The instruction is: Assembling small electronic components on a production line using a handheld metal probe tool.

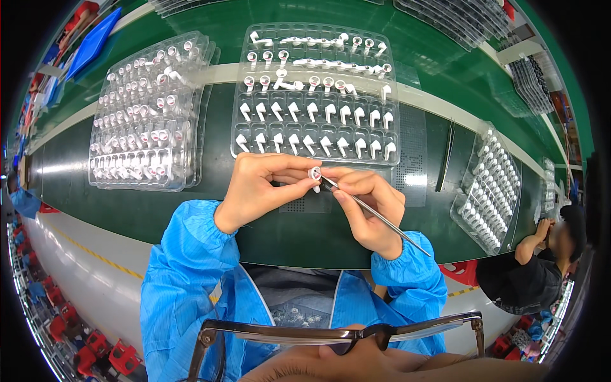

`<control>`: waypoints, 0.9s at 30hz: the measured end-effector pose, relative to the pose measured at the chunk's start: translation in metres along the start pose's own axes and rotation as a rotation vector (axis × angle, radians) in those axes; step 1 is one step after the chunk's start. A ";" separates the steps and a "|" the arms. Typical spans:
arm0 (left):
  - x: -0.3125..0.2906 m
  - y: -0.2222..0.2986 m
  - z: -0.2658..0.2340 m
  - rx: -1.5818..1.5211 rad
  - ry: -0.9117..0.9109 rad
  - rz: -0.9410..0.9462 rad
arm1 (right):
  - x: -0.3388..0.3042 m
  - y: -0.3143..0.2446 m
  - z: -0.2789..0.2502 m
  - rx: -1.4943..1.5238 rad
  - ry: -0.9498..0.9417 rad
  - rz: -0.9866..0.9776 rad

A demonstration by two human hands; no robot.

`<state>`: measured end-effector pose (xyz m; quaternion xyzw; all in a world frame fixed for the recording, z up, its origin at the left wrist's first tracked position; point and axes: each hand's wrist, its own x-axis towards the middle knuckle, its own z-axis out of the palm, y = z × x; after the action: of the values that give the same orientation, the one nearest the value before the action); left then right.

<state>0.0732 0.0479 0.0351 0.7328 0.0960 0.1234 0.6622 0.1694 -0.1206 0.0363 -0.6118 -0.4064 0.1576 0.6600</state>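
Left hand (258,190): fingers pinched on white earpiece (314,173) above worktop (293,239), stem toward wearer; right hand (374,207): fingers closed round slim metal tool (389,223), tip at earpiece's cup, shaft slanting rightward; tip contact unclear.

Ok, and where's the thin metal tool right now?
In the head view, the thin metal tool is just right of centre, held in the right hand, pointing at the white earbud piece in the left hand, below the middle clear tray.
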 end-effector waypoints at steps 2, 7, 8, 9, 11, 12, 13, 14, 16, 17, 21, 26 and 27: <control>0.000 0.000 0.000 0.003 0.000 0.002 | 0.000 0.000 0.000 -0.003 -0.001 0.001; 0.000 -0.001 0.000 0.025 0.002 0.006 | 0.001 0.000 0.001 -0.003 -0.001 -0.010; 0.000 -0.001 0.000 0.024 0.001 0.006 | 0.001 0.000 0.001 -0.004 0.000 -0.010; 0.000 -0.001 0.000 0.024 0.000 0.007 | 0.000 0.000 0.000 -0.012 0.001 -0.014; 0.000 -0.001 0.000 0.025 -0.001 0.008 | 0.000 0.001 0.001 -0.019 0.002 -0.019; 0.000 -0.001 0.000 0.030 0.001 0.012 | 0.000 0.002 0.001 -0.025 0.008 -0.024; 0.000 -0.001 0.000 0.035 0.002 0.015 | 0.000 0.002 0.001 -0.032 0.013 -0.030; 0.000 -0.002 0.000 0.035 0.002 0.015 | 0.000 0.002 0.001 -0.031 0.013 -0.029; 0.000 -0.002 0.000 0.051 0.008 0.036 | 0.000 0.002 0.001 -0.086 0.014 -0.036; 0.000 -0.003 0.000 0.051 0.008 0.036 | -0.001 0.002 0.001 -0.086 0.014 -0.037; 0.000 -0.003 0.001 0.059 0.012 0.044 | -0.001 0.002 0.001 -0.114 0.014 -0.063; 0.000 -0.003 0.001 0.061 0.018 0.037 | -0.001 0.001 0.002 -0.110 0.017 -0.055; 0.000 -0.003 0.001 0.068 0.018 0.041 | -0.001 0.002 0.002 -0.108 0.019 -0.056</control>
<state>0.0735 0.0472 0.0315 0.7556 0.0910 0.1403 0.6333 0.1681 -0.1194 0.0341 -0.6364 -0.4250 0.1109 0.6341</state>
